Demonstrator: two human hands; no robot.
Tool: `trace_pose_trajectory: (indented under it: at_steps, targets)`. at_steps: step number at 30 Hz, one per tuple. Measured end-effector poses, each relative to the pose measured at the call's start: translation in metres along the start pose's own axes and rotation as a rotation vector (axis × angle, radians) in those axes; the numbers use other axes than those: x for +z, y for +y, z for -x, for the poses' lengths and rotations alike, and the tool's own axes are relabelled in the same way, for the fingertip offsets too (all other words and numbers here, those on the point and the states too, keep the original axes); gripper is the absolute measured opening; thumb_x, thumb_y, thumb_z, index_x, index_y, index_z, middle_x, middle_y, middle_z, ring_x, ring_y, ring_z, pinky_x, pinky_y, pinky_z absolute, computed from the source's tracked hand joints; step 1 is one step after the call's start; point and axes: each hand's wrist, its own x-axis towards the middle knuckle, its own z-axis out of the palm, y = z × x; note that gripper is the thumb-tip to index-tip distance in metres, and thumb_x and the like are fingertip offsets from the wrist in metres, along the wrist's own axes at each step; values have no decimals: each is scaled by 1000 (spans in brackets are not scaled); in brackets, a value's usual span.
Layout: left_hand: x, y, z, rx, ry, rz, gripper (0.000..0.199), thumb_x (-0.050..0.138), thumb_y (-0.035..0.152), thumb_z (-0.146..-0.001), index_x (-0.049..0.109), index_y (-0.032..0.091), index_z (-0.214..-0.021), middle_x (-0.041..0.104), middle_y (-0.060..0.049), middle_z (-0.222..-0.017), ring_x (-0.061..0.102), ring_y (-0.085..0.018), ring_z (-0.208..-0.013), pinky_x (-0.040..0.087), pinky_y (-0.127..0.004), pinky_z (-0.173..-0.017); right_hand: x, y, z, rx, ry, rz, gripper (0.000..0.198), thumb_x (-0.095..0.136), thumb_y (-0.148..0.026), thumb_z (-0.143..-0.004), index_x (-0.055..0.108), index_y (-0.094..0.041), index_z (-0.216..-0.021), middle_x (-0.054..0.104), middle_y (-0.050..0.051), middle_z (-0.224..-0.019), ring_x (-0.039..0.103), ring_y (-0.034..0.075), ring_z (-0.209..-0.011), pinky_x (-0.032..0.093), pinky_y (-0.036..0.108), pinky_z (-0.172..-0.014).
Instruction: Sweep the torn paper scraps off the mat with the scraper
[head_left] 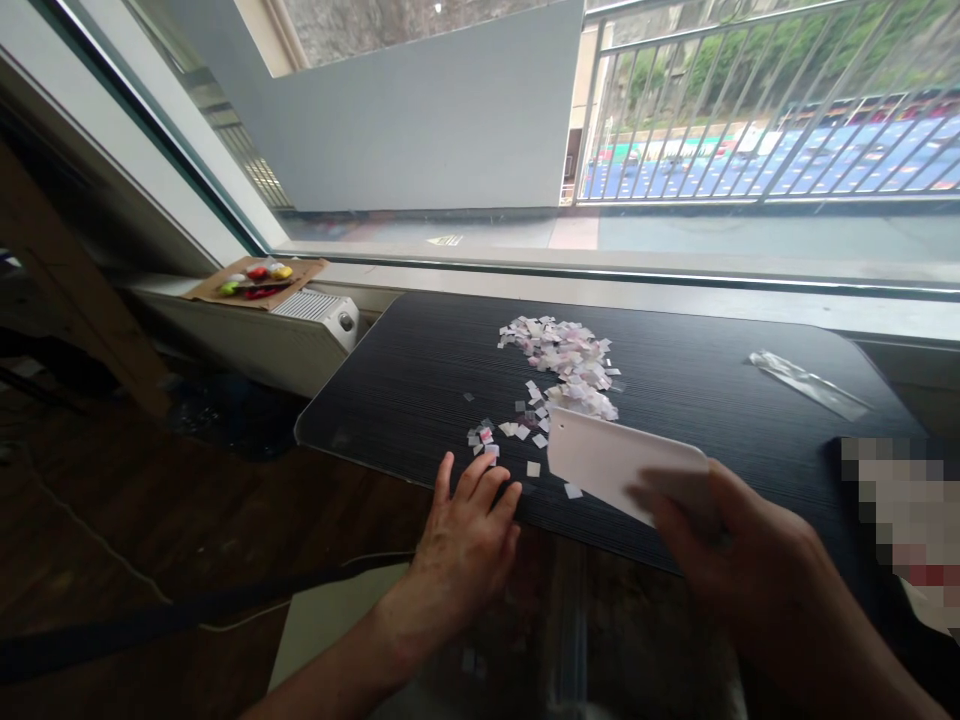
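Observation:
Many small square pieces [568, 352], white, pinkish and some see-through, lie in a curved pile on the dark table [405, 370]. My right hand [739, 530] is closed around one end of a flat white plastic scraper [622, 455] with a small hole near its far corner. The scraper's far end is beside the lower end of the pile and hides part of the table. My left hand [469, 520] is over the table's near edge, fingers stretched and apart. Its fingertips are at a small group of loose squares [484, 437]; whether they touch is unclear.
A clear plastic wrapper [810, 383] lies on the table's right side. At the right edge is a dark object [836, 470] beside a blurred-out area. To the left, a radiator [315, 318] carries cardboard [206, 287] with colourful items. A large window runs behind the table.

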Motion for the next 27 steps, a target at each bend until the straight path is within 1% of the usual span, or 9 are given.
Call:
trace_pose_trajectory:
  at_steps: [4, 8, 10, 14, 18, 21, 22, 25, 27]
  targets:
    - [-5, -4, 3, -31, -1, 1, 34, 46, 14, -87, 61, 15, -117, 62, -13, -122, 44, -30, -129, 24, -64, -112, 9, -2, -9, -24, -97, 19, 14, 50, -22, -85, 62, -24, -90, 72, 0, -70, 65, 16, -52, 45, 25, -50]
    - [-12, -14, 7, -84, 17, -3, 33, 45, 15, -89, 60, 16, -118, 61, -12, -123, 44, -29, -129, 26, -63, -111, 1, 6, -4, 16, -37, 88, 14, 50, -27, -85, 62, -26, -92, 74, 2, -79, 68, 19, -58, 46, 28, -53]
    - [-13, -19, 9, -128, 25, -13, 32, 44, 16, -90, 60, 15, -117, 61, -12, -122, 45, -29, -128, 27, -63, -110, 2, 7, -4, 15, -23, 65, 12, 54, -27, -84, 63, -26, -92, 74, 1, -76, 68, 18, -58, 47, 26, -52]
    - [-15, -25, 13, -177, 34, -44, 30, 43, 16, -90, 60, 15, -115, 61, -13, -121, 45, -30, -128, 29, -64, -109, 24, -9, -17, -66, -84, -81, 12, 52, -23, -85, 62, -22, -91, 74, 1, -75, 68, 16, -60, 48, 23, -54]
    - [-16, -29, 19, -192, 52, -64, 31, 43, 17, -90, 60, 14, -116, 61, -13, -121, 44, -30, -128, 30, -64, -108, 40, -19, -27, -131, -122, -76, 14, 48, -21, -84, 62, -21, -86, 71, 2, -68, 66, 16, -55, 47, 24, -52]
    - [-17, -31, 21, -196, 56, -59, 31, 44, 17, -90, 60, 14, -116, 61, -13, -120, 45, -30, -128, 30, -64, -108, 32, -9, -22, -117, -150, -27, 18, 49, -23, -84, 64, -22, -95, 74, 4, -76, 68, 18, -61, 49, 26, -55]
    - [-17, -30, 20, -197, 54, -54, 31, 44, 17, -90, 61, 14, -116, 61, -13, -120, 45, -30, -128, 30, -64, -108, 28, -4, -19, -77, -118, -2, 19, 51, -25, -84, 64, -23, -98, 75, 4, -78, 69, 19, -62, 49, 26, -55]
    - [-17, -27, 16, -192, 40, -29, 32, 44, 16, -90, 61, 14, -117, 61, -13, -121, 44, -30, -128, 29, -63, -109, 20, 6, -15, -11, -63, 29, 17, 54, -28, -84, 64, -24, -97, 75, 3, -79, 69, 20, -64, 48, 26, -54]
    - [-18, -23, 12, -183, 38, -9, 33, 43, 16, -90, 60, 15, -118, 60, -13, -121, 43, -29, -129, 28, -63, -110, 20, 10, -15, -16, -77, 24, 14, 54, -28, -85, 64, -24, -94, 75, 3, -78, 69, 19, -62, 47, 26, -53]
